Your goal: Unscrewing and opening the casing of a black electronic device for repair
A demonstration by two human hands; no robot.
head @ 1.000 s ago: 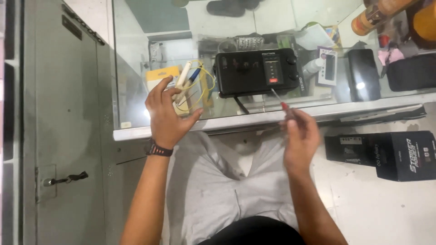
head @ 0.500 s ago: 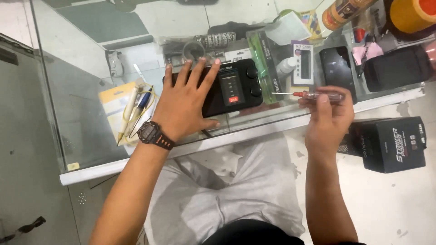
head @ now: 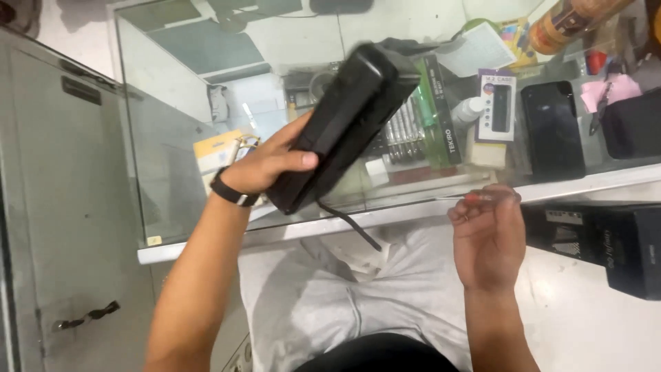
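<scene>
Black box tilted above the glass counter (head: 172,172)
Left hand (head: 265,165) clasps the motion-blurred box (head: 344,124); right hand (head: 485,234) pinches a half-hidden screwdriver (head: 482,198).

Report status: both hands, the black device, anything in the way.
Left hand grips black device, tilted up off the glass counter. Right hand holds a thin red-handled screwdriver at the counter edge. Black cord dangles below; nothing between hands.
</scene>
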